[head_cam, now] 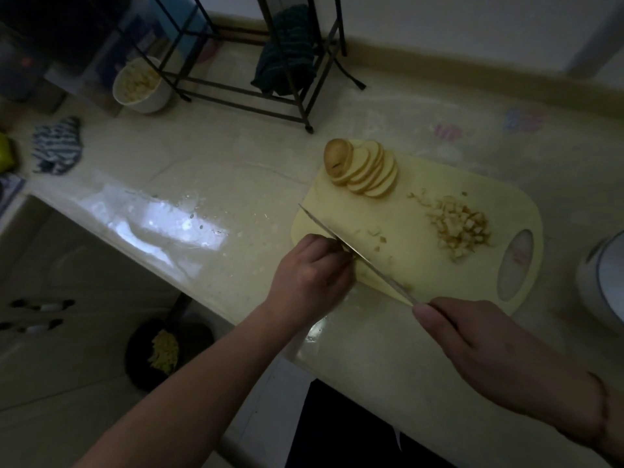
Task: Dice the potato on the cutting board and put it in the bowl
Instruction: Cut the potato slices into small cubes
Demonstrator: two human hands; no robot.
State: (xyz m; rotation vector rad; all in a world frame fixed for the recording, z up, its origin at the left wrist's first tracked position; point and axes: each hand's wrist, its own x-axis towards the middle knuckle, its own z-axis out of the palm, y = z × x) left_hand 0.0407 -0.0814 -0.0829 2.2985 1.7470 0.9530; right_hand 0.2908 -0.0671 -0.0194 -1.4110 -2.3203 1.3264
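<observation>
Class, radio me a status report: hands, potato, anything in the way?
Right hand grips knife; left hand steadies potato under blade. Slices and diced pile on cutting board. Nothing obstructing.

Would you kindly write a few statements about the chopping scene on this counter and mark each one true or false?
1. The right hand holds the knife by its handle. True.
2. The potato slices lie fanned at the far corner of the cutting board. True.
3. The pile of diced potato sits in the white bowl. False: that pile lies on the board; the bowl stands far off by the metal rack.
4. The left hand rests flat on the counter, away from the blade. False: it is curled at the board's near edge, against the blade.
5. The bowl is empty. False: it holds pale pieces.
</observation>
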